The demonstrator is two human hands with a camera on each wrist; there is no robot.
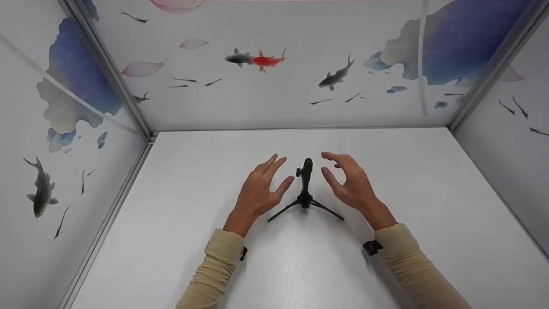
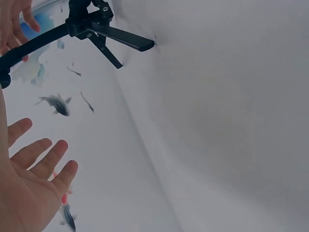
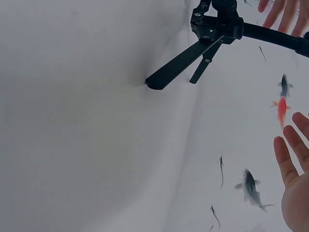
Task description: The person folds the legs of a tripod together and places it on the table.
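A small black tripod [image 1: 305, 198] stands upright on the white table, its legs spread and a knob on the left of its upper part. To its left is my left hand [image 1: 259, 191], thumb and fingers apart and holding nothing. My right hand [image 1: 352, 182] is on the other side, fingers loosely bent with a gap to the tripod. In the left wrist view the left palm [image 2: 31, 193] shows below the tripod's legs [image 2: 128, 37]. The right wrist view has the right fingers [image 3: 287, 162] at the right edge, below the tripod legs [image 3: 178, 63].
The white table [image 1: 180, 171] is bounded by a back panel [image 1: 274, 103] and side panels printed with fish, petals and blue patches. Grey metal rails [image 1: 107, 223] run along the panel edges. A black strap device [image 1: 372, 247] sits at the right cuff.
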